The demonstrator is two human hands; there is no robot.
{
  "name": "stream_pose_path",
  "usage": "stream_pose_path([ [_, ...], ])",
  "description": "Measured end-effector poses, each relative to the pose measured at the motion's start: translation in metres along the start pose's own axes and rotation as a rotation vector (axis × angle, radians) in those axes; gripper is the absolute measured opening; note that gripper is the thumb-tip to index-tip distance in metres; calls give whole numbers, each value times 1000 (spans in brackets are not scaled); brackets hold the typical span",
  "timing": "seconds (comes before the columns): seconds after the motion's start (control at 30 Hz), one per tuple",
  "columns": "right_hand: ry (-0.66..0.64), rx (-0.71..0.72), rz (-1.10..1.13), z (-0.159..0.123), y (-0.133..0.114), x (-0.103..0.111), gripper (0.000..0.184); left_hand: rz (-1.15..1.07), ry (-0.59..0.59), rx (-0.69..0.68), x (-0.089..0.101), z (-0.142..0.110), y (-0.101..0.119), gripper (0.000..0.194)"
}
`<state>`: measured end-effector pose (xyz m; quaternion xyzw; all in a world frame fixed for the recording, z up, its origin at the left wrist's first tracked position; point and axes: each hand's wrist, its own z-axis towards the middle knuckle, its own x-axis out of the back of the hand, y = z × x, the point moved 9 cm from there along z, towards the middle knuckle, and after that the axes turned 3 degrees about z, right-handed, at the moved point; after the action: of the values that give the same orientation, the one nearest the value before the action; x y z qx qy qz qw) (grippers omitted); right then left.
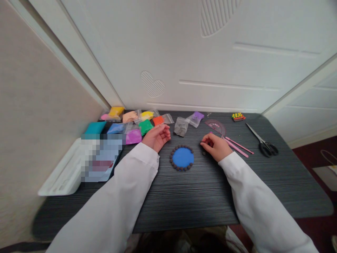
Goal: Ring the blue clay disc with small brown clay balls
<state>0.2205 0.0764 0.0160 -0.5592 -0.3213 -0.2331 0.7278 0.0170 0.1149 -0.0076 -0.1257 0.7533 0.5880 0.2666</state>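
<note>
A flat blue clay disc (182, 157) lies on the dark table, edged by a ring of small dark brown clay balls (172, 153). The ring has a gap on its right side. Palm turned inward, my left hand (159, 137) rests just above and left of the disc, fingers loosely curled and apart, holding nothing. To the right of the disc, my right hand (214, 145) pinches a small dark clay ball (202, 142), mostly covered by the fingertips. Another dark ball (204, 153) sits on the table just below those fingers.
Bags of coloured clay, among them green (145, 127), purple (133, 136) and grey (181, 127), line the back left. A white tray (61, 172) stands at far left. Rightward lie a protractor (216, 125), pink tools (237, 146), scissors (265, 146) and a small colourful item (238, 117).
</note>
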Motion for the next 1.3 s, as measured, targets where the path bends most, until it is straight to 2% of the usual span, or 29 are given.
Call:
stream_pose_path([
  [0.1, 46, 7, 48, 1, -2, 5, 26, -4, 2, 6, 0, 0, 0, 15],
  [0.23, 94, -9, 94, 0, -3, 11, 22, -12, 1, 8, 0, 0, -1, 15],
  [0.43, 162, -89, 211, -4, 6, 14, 28, -11, 8, 1, 0, -1, 0, 14],
  [0.7, 170, -39, 323, -3, 4, 13, 23, -12, 13, -4, 0, -1, 1, 14],
  [0.9, 161, -65, 397, -5, 0, 14, 32, -10, 10, -1, 0, -1, 0, 14],
  [1.13, 170, -51, 92, -10, -15, 28, 42, 0, 9, 3, -1, -2, 1, 14],
  [1.3, 240, -1, 40, -9, -16, 30, 23, 7, 10, 8, 0, -1, 0, 13],
])
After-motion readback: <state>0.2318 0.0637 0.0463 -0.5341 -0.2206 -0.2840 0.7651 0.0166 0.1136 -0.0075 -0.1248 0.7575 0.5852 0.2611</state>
